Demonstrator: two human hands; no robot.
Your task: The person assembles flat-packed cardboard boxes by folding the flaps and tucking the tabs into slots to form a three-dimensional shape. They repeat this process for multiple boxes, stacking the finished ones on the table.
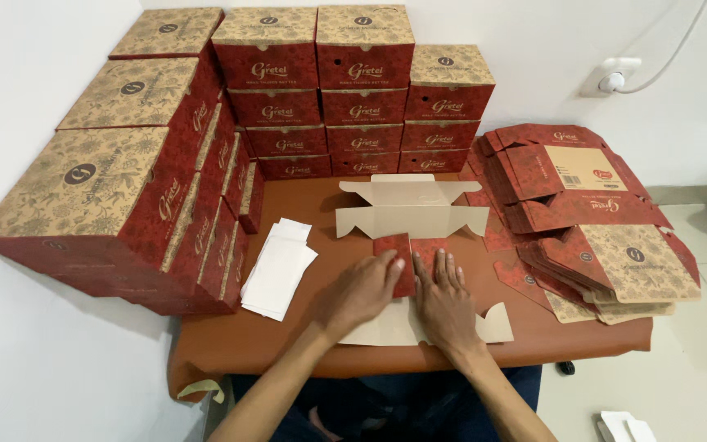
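Left hand [362, 288], right hand [445, 296] side by side, palms down, fingers flat and spread, pressing unfolded box blank [409, 214] at near table [231, 336] edge. Blank: red patterned outside, plain beige inside, flaps open. White paper sheets [278, 268] left. Flat blanks [591, 221] right. Assembled boxes [321, 90] stacked behind.

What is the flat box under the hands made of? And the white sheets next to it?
The flat box looks like thin cardboard: plain tan inside, printed red outside, bending along sharp creases under the left hand and right hand. The white sheets seem to be paper, thin, matte and loosely stacked.
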